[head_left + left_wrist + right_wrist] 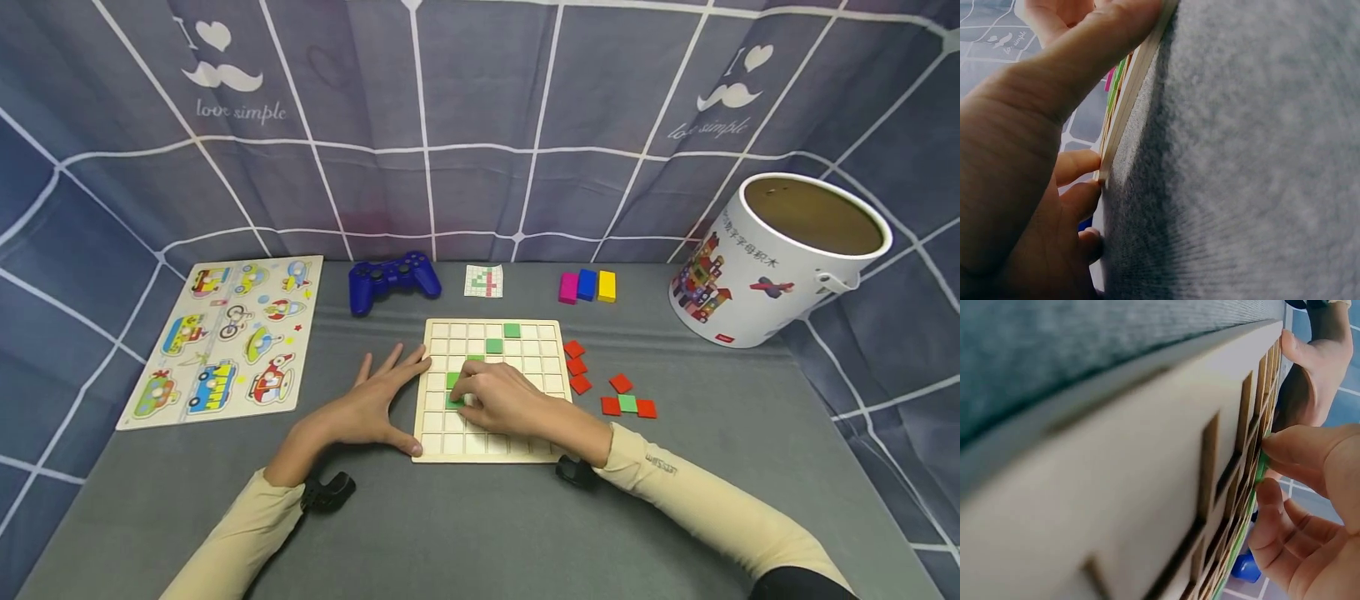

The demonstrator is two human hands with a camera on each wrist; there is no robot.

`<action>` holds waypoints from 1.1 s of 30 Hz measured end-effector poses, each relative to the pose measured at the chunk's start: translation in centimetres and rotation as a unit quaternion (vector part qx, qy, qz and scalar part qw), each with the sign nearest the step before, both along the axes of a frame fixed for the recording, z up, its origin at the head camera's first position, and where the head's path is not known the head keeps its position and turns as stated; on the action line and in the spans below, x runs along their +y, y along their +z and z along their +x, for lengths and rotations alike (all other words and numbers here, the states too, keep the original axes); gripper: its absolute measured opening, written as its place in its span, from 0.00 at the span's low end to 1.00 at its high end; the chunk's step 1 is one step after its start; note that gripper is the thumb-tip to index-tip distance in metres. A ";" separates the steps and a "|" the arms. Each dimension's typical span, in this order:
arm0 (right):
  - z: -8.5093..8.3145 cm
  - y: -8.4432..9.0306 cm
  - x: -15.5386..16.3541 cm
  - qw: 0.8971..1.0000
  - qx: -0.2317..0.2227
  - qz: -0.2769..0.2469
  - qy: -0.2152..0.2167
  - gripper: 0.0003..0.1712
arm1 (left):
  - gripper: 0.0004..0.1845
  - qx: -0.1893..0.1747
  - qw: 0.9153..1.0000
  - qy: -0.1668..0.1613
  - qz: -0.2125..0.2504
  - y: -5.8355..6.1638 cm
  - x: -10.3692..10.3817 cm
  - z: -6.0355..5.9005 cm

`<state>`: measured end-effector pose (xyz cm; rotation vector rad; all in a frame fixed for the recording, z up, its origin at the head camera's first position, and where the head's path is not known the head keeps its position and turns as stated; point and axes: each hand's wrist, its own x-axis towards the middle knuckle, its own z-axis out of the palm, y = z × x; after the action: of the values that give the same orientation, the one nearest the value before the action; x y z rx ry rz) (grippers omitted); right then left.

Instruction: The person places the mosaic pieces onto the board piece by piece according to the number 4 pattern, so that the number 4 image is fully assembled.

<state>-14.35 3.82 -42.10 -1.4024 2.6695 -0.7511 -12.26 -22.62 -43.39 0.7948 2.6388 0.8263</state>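
Right hand (504, 402) pinches green tile (450, 403), left of centre on grid board (534, 365); spread left hand (367, 408) touches board's edge.

The right grip (501, 402) pinches a green square (449, 404) on the wooden board (442, 444). The left grip (375, 406), spread wide, touches the board's edge. Red squares (576, 367) lie nearby on the gray tabletop (465, 533).

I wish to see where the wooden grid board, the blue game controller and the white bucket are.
Wooden grid board (531, 365), head view: bare cell, upper right.
Blue game controller (393, 277), head view: middle of its body.
White bucket (738, 292), head view: outer wall.
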 end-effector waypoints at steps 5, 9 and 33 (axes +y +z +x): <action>0.1 0.3 -0.1 1.000 0.016 0.024 -0.003 0.08 | 0.69 0.002 1.000 0.000 0.003 -0.1 0.0 0.0; 0.3 0.9 1.4 1.000 0.008 0.003 -0.013 0.09 | 0.69 0.002 1.000 0.001 0.004 -0.2 0.2 0.0; 7.6 -0.9 15.5 0.989 0.035 -0.075 -0.119 0.12 | 0.70 -0.003 1.000 0.005 0.002 0.0 0.1 0.0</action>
<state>-6.80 19.29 -42.98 -1.1702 2.9262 -0.9560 -12.29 -22.54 -43.38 0.7794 2.6399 0.8353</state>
